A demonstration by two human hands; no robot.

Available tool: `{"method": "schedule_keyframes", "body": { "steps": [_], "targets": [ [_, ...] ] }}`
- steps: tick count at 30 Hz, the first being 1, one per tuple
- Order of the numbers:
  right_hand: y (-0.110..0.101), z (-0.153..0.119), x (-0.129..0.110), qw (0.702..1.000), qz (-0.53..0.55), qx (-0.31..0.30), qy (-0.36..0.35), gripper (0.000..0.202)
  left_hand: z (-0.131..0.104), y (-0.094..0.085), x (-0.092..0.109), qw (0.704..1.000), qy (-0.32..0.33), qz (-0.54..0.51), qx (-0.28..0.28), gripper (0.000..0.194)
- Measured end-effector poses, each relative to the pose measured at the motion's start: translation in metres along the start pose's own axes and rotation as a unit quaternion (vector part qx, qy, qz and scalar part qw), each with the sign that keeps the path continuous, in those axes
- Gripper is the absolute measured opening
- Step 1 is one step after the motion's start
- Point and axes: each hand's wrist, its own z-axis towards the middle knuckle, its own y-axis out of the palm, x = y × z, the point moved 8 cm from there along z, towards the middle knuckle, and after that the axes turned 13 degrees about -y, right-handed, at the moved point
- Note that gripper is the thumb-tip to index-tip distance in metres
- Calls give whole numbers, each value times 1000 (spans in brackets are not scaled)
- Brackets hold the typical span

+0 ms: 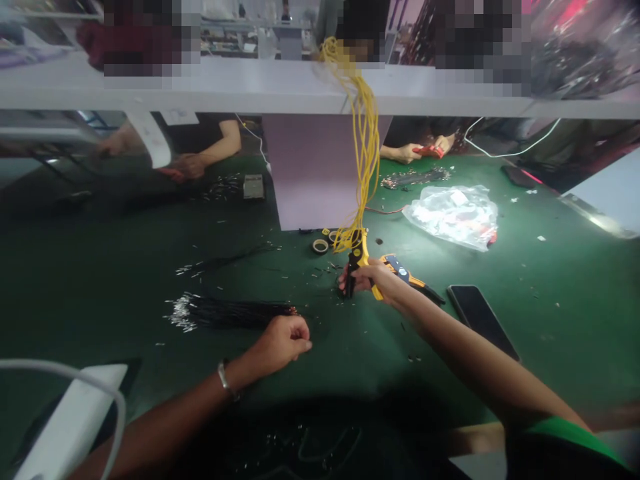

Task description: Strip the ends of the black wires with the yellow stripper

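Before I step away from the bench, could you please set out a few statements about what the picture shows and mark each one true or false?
1. The right hand holds a yellow-and-black hand tool. True.
2. The left hand grips the phone. False: the phone lies on the green table.
3. Yellow wires hang down over the front edge of the shelf. True.
4. The black wires lie to the right of the phone. False: they lie to its left in the picture.
5. There is a bracelet on the left wrist. True.
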Motion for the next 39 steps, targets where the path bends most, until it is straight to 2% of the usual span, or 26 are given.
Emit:
{"method": "schedule_keyframes", "body": {
  "steps": [3, 6, 9, 12, 15, 19, 22, 24, 26, 28, 33, 36, 39],
  "targets": [
    [11, -20, 5, 1000, 3, -19, 10, 21, -1, -4, 1, 1000, 9, -15, 11, 9],
    [16, -36, 21, 999, -1, -27, 48, 18, -4, -5, 5, 1000, 18, -23, 7, 9],
    [15, -28, 27, 999, 2, -8, 37, 17, -10, -6, 9, 1000, 12, -24, 7, 8],
    [18, -11, 19, 1000, 17, 20, -2, 18, -14, -12, 13, 999, 13, -24, 20, 8],
    [40, -4, 18, 999, 37, 7, -9, 21, -14, -35, 18, 997, 27, -27, 71, 9],
    [70, -6, 34, 999, 44, -9, 9, 19, -7, -85, 15, 983, 23, -29, 181, 8],
    [69, 4, 36, 999, 44, 26, -11, 18, 4, -114, 2, 973, 7, -39, 228, 8],
    [61, 12, 29, 997, 47, 58, -36, 19, 9, -126, -4, 967, 18, -34, 253, 9],
    [61, 19, 22, 995, 54, 68, -48, 20, 15, -129, -9, 968, 32, -47, 246, 10],
    [71, 23, 21, 995, 65, 60, -46, 20, 18, -126, -9, 971, 52, -51, 227, 8],
    [104, 30, 40, 996, 76, 45, -15, 18, 23, -110, -5, 982, 71, 36, 171, 5],
    [97, 35, 45, 995, 69, 64, -11, 15, 25, -110, -9, 984, 48, 59, 163, 4],
    [73, 35, 36, 993, 57, 99, -33, 14, 28, -113, -12, 985, 37, 56, 160, 4]
  ]
}}
